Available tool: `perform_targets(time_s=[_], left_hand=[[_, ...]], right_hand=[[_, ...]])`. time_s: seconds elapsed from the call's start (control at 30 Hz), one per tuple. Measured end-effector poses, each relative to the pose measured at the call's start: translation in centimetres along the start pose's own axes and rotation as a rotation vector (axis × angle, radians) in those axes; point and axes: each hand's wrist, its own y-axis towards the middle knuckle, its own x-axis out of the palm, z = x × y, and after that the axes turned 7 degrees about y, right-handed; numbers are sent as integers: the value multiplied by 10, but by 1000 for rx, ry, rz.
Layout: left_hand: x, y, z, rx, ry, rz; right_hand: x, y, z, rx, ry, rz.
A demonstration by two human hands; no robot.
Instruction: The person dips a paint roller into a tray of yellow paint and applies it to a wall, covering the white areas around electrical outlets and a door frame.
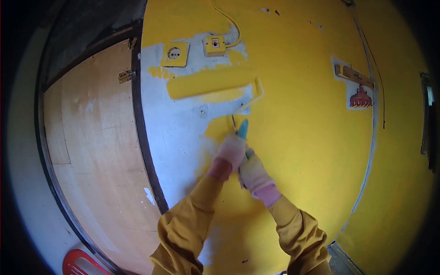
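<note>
A paint roller (211,83) coated in yellow lies against the wall, its sleeve nearly level and slightly blurred. From its right end a wire frame bends down to a green handle (243,129). My left hand (230,152), in a pale knit glove with a pink cuff, is closed round the upper part of that handle. Just below and to the right, my right hand (255,175), gloved alike, is closed round the lower part. Most of the handle is hidden by the gloves. Around the roller the wall shows a whitish unpainted patch (169,137) with yellow strokes at its edges.
Above the roller are a yellow wall socket (174,54) and a switch box (215,45) with a cable. A wooden door (94,156) with a dark frame stands left. A hook rail (354,75) hangs right. A red plastic item (75,263) shows at lower left.
</note>
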Motion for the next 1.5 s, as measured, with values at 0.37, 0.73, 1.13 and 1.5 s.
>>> perform_targets(time_s=[0.37,0.73,1.13,1.5], left_hand=[[-10,21,60,-403,37,-190],[-1,40,28,52,543,-274],[10,45,52,-41,456,-290],[49,-10,38,-26,886,-286]], right_hand=[[2,14,-23,14,44,25],[-2,6,-38,48,50,41],[-18,13,-37,51,33,40],[-46,-9,4,72,-26,70]])
